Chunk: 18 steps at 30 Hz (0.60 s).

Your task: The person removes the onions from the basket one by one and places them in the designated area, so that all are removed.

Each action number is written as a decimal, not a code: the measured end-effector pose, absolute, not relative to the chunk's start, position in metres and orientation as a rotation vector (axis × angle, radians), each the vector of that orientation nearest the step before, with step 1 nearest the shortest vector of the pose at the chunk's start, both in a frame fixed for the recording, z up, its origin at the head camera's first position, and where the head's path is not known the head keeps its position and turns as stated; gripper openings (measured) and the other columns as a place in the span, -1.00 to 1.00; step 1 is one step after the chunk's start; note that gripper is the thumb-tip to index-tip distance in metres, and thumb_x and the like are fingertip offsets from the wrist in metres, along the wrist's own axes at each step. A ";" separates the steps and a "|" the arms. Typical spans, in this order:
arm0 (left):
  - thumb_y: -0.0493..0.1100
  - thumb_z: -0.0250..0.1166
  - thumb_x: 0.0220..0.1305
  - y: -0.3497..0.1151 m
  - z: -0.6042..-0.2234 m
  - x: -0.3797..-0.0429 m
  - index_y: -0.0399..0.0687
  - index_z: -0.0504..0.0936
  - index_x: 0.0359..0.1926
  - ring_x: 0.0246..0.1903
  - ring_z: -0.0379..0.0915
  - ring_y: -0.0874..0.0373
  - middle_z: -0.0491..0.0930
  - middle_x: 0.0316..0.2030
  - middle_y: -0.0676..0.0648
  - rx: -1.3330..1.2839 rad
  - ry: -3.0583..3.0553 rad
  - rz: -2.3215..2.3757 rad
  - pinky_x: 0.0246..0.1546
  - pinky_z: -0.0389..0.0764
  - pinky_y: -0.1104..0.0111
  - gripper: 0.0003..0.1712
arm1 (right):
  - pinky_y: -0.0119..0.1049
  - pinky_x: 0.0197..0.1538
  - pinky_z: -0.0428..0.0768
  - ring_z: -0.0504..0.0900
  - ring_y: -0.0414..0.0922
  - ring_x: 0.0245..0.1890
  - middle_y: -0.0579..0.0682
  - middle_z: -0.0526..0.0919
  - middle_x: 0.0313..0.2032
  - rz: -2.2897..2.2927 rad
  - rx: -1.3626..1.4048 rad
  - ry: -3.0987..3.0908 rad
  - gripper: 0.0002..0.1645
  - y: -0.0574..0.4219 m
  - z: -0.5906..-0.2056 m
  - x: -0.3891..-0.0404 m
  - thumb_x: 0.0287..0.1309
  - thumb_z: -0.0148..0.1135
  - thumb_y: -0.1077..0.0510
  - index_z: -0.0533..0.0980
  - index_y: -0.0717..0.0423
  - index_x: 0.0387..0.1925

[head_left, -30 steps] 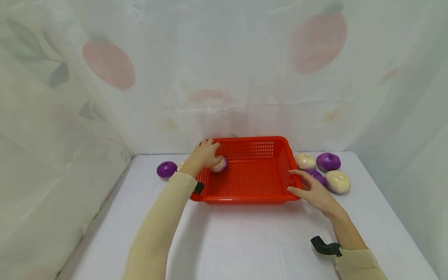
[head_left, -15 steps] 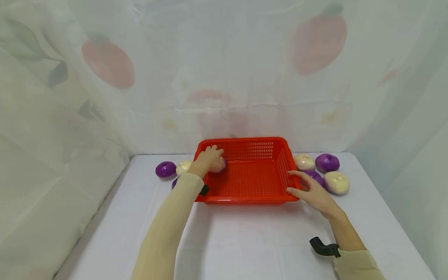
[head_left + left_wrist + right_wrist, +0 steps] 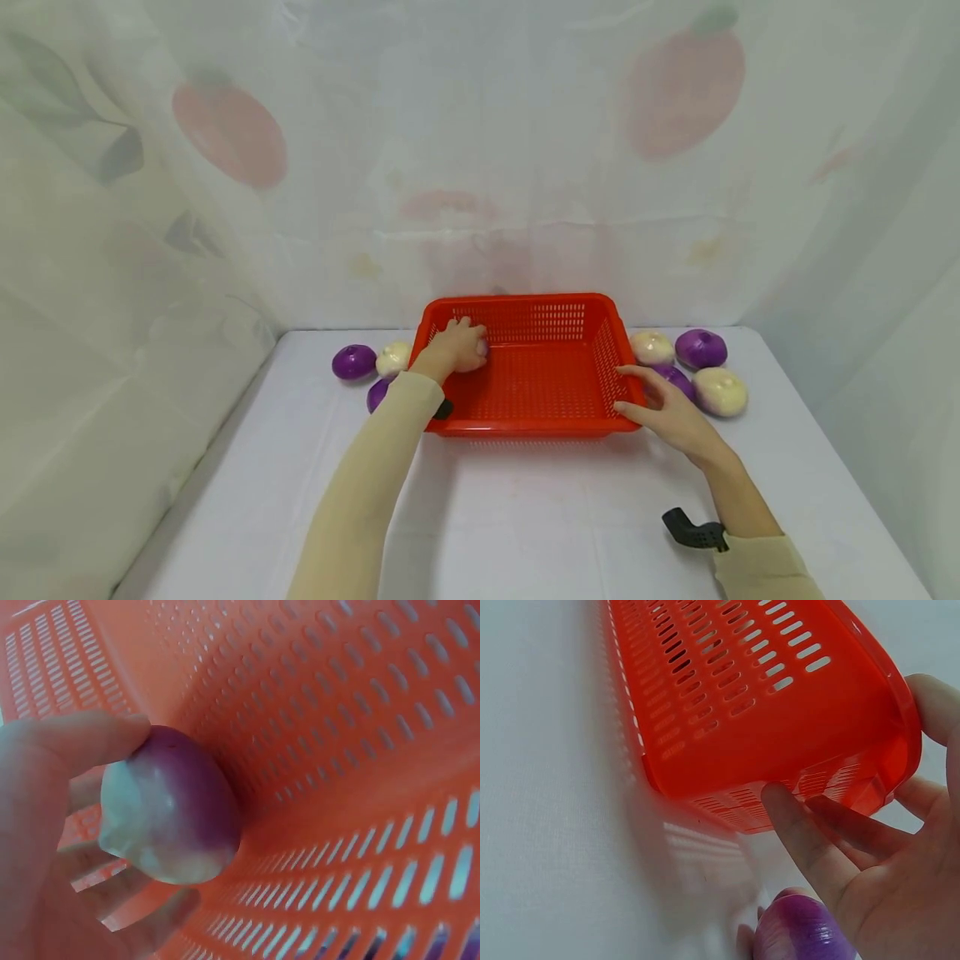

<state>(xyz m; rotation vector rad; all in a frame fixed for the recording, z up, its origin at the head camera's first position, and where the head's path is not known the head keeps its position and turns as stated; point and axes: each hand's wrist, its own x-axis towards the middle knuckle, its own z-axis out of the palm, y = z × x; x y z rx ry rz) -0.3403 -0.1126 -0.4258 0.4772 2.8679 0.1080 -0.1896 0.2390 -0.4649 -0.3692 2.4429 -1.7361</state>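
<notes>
A red slotted plastic basket [image 3: 525,427] stands on the white-covered table. Inside its left end, my left hand [image 3: 452,350] grips a glossy purple-and-white turnip [image 3: 176,806]. The thumb lies on the turnip's purple side, with the other fingers curving around behind and below it. In the head view the back of the hand hides most of the turnip. At the basket's right end, my right hand [image 3: 671,417] holds the rim near the front corner. In the right wrist view its thumb is at the rim and its fingers [image 3: 802,840] reach under along the outer wall.
Left of the basket lie a purple turnip [image 3: 354,362], a pale one [image 3: 393,360] and another purple one [image 3: 378,395] partly behind the sleeve. Several more, purple [image 3: 701,348] and pale [image 3: 722,392], sit close by its right side. A printed curtain [image 3: 480,167] hangs behind the table.
My left hand has lowered and shifted slightly right inside the basket, now covering more of the turnip. The turnips at the left have come into fuller view. My right hand stays at the rim.
</notes>
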 end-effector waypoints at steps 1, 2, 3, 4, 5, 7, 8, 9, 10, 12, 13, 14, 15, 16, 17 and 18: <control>-0.01 0.22 0.41 -0.112 -0.426 -0.340 0.01 0.34 0.48 0.45 0.04 -0.28 0.19 0.44 -0.25 0.481 2.864 0.114 0.34 0.31 -0.13 -0.33 | -0.24 0.15 0.56 0.31 0.27 0.38 0.23 0.22 0.46 -1.732 -0.368 2.448 -0.22 0.239 -0.465 -0.189 0.35 0.33 -0.02 0.25 0.07 0.46; -0.01 0.23 0.40 -0.111 -0.426 -0.339 0.01 0.33 0.49 0.45 0.03 -0.28 0.18 0.44 -0.26 0.483 2.859 0.129 0.34 0.32 -0.13 -0.32 | -0.21 0.15 0.56 0.32 0.27 0.38 0.23 0.22 0.46 -1.731 -0.368 2.450 -0.22 0.239 -0.465 -0.189 0.35 0.33 -0.02 0.25 0.07 0.46; -0.02 0.23 0.40 -0.110 -0.426 -0.339 0.01 0.34 0.48 0.45 0.03 -0.29 0.17 0.44 -0.26 0.488 2.856 0.140 0.33 0.34 -0.13 -0.33 | -0.19 0.15 0.57 0.32 0.27 0.38 0.23 0.22 0.46 -1.733 -0.366 2.450 -0.23 0.239 -0.466 -0.189 0.34 0.33 -0.02 0.25 0.07 0.46; -0.03 0.21 0.40 -0.109 -0.426 -0.339 0.01 0.36 0.46 0.44 0.04 -0.30 0.17 0.43 -0.27 0.492 2.855 0.149 0.31 0.36 -0.12 -0.36 | -0.18 0.15 0.57 0.32 0.27 0.37 0.24 0.22 0.46 -1.735 -0.365 2.448 -0.23 0.239 -0.466 -0.189 0.35 0.33 -0.02 0.25 0.07 0.46; -0.05 0.20 0.40 -0.108 -0.425 -0.338 0.01 0.39 0.44 0.43 0.06 -0.30 0.16 0.42 -0.27 0.492 2.853 0.162 0.30 0.37 -0.13 -0.38 | -0.19 0.15 0.57 0.32 0.27 0.37 0.24 0.22 0.46 -1.736 -0.363 2.447 -0.23 0.239 -0.466 -0.189 0.35 0.33 -0.02 0.25 0.07 0.46; -0.07 0.18 0.40 -0.108 -0.424 -0.337 0.01 0.44 0.39 0.41 0.09 -0.31 0.18 0.39 -0.27 0.490 2.858 0.158 0.28 0.40 -0.11 -0.44 | -0.24 0.14 0.57 0.32 0.27 0.38 0.24 0.22 0.46 -1.739 -0.359 2.440 -0.23 0.239 -0.466 -0.189 0.35 0.33 -0.03 0.25 0.06 0.46; -0.08 0.16 0.41 -0.107 -0.423 -0.337 0.01 0.47 0.37 0.39 0.11 -0.31 0.18 0.39 -0.28 0.489 2.863 0.157 0.27 0.41 -0.11 -0.47 | -0.26 0.14 0.56 0.32 0.27 0.38 0.24 0.22 0.46 -1.742 -0.359 2.436 -0.22 0.239 -0.467 -0.189 0.35 0.33 -0.03 0.25 0.05 0.46; -0.09 0.15 0.41 -0.107 -0.422 -0.336 0.01 0.49 0.34 0.39 0.13 -0.31 0.20 0.37 -0.27 0.490 2.867 0.151 0.26 0.42 -0.11 -0.50 | -0.29 0.14 0.56 0.32 0.27 0.38 0.24 0.22 0.46 -1.744 -0.358 2.432 -0.22 0.238 -0.467 -0.190 0.35 0.33 -0.03 0.25 0.05 0.46; -0.10 0.14 0.41 -0.107 -0.421 -0.336 0.01 0.51 0.32 0.38 0.13 -0.31 0.22 0.36 -0.27 0.490 2.871 0.143 0.26 0.42 -0.11 -0.52 | -0.31 0.13 0.55 0.32 0.27 0.38 0.24 0.22 0.46 -1.747 -0.360 2.427 -0.22 0.238 -0.467 -0.190 0.35 0.32 -0.03 0.25 0.05 0.46; -0.09 0.13 0.41 -0.107 -0.419 -0.336 0.00 0.52 0.30 0.40 0.12 -0.32 0.23 0.38 -0.28 0.496 2.873 0.131 0.28 0.40 -0.11 -0.53 | -0.35 0.11 0.55 0.32 0.27 0.38 0.24 0.21 0.46 -1.753 -0.364 2.423 -0.23 0.238 -0.467 -0.190 0.35 0.33 -0.02 0.25 0.06 0.46; -0.09 0.12 0.41 -0.107 -0.418 -0.336 0.00 0.52 0.31 0.41 0.11 -0.32 0.23 0.39 -0.28 0.502 2.873 0.126 0.29 0.38 -0.12 -0.52 | -0.37 0.10 0.55 0.32 0.27 0.38 0.24 0.21 0.46 -1.755 -0.367 2.424 -0.23 0.238 -0.467 -0.190 0.35 0.32 -0.02 0.25 0.06 0.46; -0.08 0.12 0.41 -0.107 -0.417 -0.336 0.00 0.51 0.33 0.42 0.09 -0.32 0.22 0.40 -0.28 0.508 2.871 0.123 0.31 0.36 -0.12 -0.51 | -0.38 0.10 0.56 0.32 0.28 0.37 0.24 0.20 0.46 -1.758 -0.370 2.424 -0.23 0.239 -0.467 -0.190 0.35 0.32 -0.01 0.25 0.07 0.46; -0.07 0.11 0.42 -0.107 -0.417 -0.336 0.00 0.50 0.35 0.43 0.08 -0.31 0.21 0.42 -0.28 0.515 2.870 0.118 0.32 0.35 -0.12 -0.49 | -0.39 0.09 0.56 0.32 0.28 0.37 0.25 0.20 0.46 -1.760 -0.371 2.424 -0.23 0.239 -0.467 -0.189 0.35 0.32 0.00 0.25 0.08 0.46; -0.06 0.11 0.42 -0.107 -0.416 -0.336 0.00 0.49 0.37 0.44 0.07 -0.31 0.20 0.44 -0.28 0.521 2.871 0.113 0.34 0.32 -0.13 -0.47 | -0.39 0.08 0.56 0.32 0.28 0.37 0.25 0.20 0.46 -1.761 -0.373 2.425 -0.24 0.239 -0.467 -0.189 0.35 0.32 0.00 0.25 0.08 0.46; -0.05 0.10 0.42 -0.107 -0.415 -0.337 0.00 0.47 0.39 0.45 0.05 -0.30 0.19 0.46 -0.27 0.526 2.872 0.105 0.35 0.30 -0.13 -0.45 | -0.39 0.08 0.56 0.33 0.29 0.37 0.25 0.20 0.46 -1.761 -0.374 2.429 -0.24 0.239 -0.467 -0.189 0.35 0.32 0.00 0.25 0.08 0.46; -0.04 0.11 0.42 -0.107 -0.414 -0.337 0.01 0.46 0.40 0.45 0.05 -0.30 0.18 0.47 -0.27 0.529 2.873 0.097 0.36 0.29 -0.13 -0.44 | -0.39 0.09 0.56 0.33 0.29 0.37 0.25 0.20 0.46 -1.758 -0.375 2.432 -0.23 0.239 -0.467 -0.189 0.36 0.32 0.00 0.25 0.09 0.46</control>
